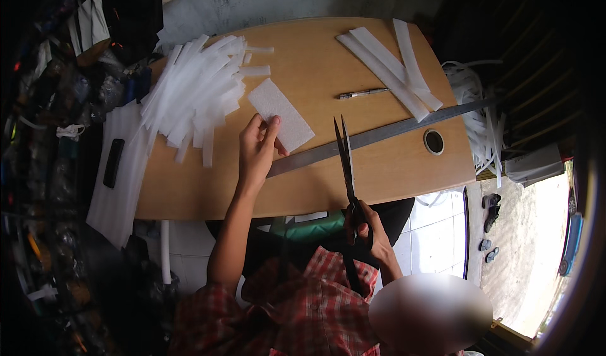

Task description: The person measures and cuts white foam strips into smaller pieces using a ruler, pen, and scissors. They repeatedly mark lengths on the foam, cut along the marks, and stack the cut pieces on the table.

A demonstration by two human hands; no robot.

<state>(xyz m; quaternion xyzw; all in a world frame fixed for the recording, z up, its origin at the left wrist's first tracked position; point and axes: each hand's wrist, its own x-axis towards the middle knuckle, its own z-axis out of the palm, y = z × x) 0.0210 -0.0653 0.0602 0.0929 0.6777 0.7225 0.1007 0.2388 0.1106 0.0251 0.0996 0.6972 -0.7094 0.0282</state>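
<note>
My left hand (259, 147) pinches the lower edge of a white rectangular foam piece (282, 114), thumb on top, held above the wooden table. In my right hand (369, 229) is a pair of black-handled scissors (347, 163), gripped by the handles near the table's front edge. The blades point away from me and stand slightly apart, with nothing between them. A long grey metal ruler (379, 137) lies slantwise across the table behind the blades. To the left of the foam piece is a heap of cut white foam strips (202, 90).
A black phone (113, 163) rests on a white foam sheet (104, 198) at the table's left end. Longer foam strips (385, 68) and a pen (363, 94) lie at the back right. Near the right edge is a round cable hole (434, 142); thin foam offcuts (476, 103) hang beyond it.
</note>
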